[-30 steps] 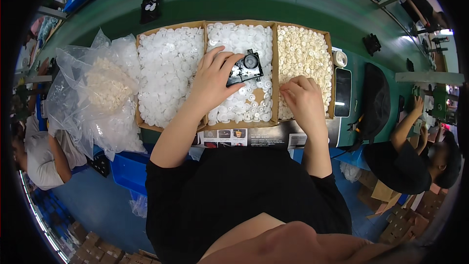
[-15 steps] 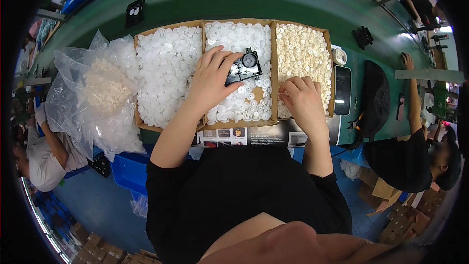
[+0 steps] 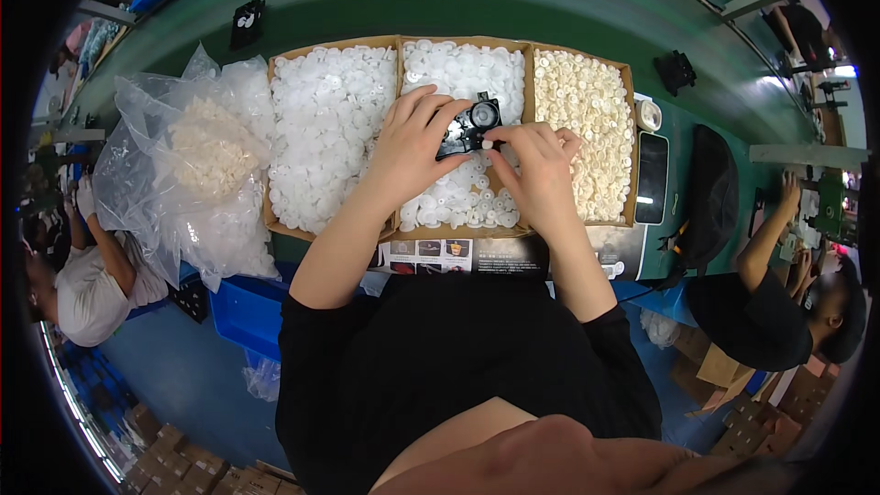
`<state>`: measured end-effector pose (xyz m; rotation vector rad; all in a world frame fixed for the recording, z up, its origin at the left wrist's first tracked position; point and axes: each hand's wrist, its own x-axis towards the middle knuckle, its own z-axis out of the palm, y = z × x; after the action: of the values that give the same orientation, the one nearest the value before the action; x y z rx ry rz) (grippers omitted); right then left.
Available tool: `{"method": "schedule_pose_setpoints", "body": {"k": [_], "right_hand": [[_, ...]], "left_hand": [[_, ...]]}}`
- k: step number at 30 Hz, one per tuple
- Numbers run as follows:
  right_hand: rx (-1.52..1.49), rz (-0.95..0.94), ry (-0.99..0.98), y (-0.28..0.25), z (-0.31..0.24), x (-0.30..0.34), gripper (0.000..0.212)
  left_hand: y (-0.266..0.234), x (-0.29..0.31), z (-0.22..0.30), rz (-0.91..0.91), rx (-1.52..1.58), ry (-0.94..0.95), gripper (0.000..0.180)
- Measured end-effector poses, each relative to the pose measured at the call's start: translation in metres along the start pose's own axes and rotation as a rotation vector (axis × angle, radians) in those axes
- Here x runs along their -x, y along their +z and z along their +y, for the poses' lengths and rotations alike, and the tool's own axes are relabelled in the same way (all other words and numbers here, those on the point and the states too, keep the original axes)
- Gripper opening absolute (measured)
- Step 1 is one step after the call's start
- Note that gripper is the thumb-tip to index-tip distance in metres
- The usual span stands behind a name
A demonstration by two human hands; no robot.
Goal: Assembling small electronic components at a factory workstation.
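Over the middle compartment of a cardboard tray, my left hand (image 3: 411,142) grips a black plastic housing (image 3: 485,115) with a round opening in its upper right part. My right hand (image 3: 543,165) is closed in a pinch at the housing's lower right edge. Between its thumb and forefinger shows a small white-cream gear (image 3: 488,144). Whether the gear touches the housing, I cannot tell. White plastic gears (image 3: 466,66) fill most of the compartment underneath; cream gears (image 3: 587,96) lie in the right compartment, and more white gears (image 3: 330,128) in the left.
Left of the tray lies a clear plastic bag (image 3: 215,156) of pale parts. A phone (image 3: 652,179), a tape roll (image 3: 648,115) and a black bag (image 3: 709,192) sit to the right. Black housings (image 3: 676,72) rest farther back. Co-workers (image 3: 756,312) sit at both sides.
My right hand has moved left from the cream gears to the housing, bringing a small gear with it. My left hand still holds the housing. The view has shifted slightly.
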<state>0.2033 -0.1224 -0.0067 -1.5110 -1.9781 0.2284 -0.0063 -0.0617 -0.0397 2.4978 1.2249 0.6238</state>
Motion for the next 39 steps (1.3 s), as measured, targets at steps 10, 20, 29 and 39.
{"method": "schedule_pose_setpoints", "body": {"k": [10, 20, 29, 39], "right_hand": [[-0.027, 0.038, -0.052, 0.020, 0.006, -0.004, 0.018], [-0.050, 0.037, -0.034, 0.021, 0.012, -0.002, 0.020], [0.209, 0.062, -0.106, 0.009, 0.004, 0.011, 0.023], [0.172, 0.049, -0.135, 0.014, -0.017, 0.013, 0.016]], "left_hand": [[0.001, 0.001, -0.002, 0.030, 0.015, 0.023, 0.072], [0.000, 0.000, -0.001, 0.027, -0.003, 0.020, 0.073], [0.003, 0.000, -0.001, 0.028, -0.006, 0.025, 0.076], [-0.034, 0.006, -0.004, 0.177, 0.242, -0.070, 0.060]]}}
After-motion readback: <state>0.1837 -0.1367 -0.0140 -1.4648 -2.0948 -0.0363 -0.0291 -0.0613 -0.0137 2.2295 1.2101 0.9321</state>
